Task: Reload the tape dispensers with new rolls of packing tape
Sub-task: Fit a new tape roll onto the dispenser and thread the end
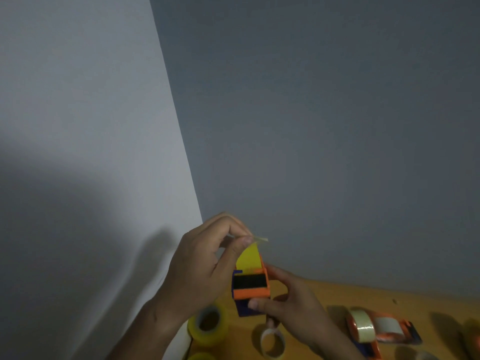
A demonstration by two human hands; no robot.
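I hold an orange and blue tape dispenser (250, 287) up over the wooden table (335, 294). My right hand (291, 307) grips its body from the right and below. My left hand (205, 266) pinches the free end of the yellow tape strip (250, 257), which rises from the dispenser's top. On the table below stands a yellow tape roll (209, 327). An empty cardboard core (272, 342) lies beside it. Further right lies a second orange dispenser (374, 331) loaded with a clear roll.
Grey walls meet in a corner behind the table. Another yellow roll (200, 356) shows at the bottom edge. More tape items (471, 336) sit blurred at the far right. The table's left edge (191, 344) lies under my left forearm.
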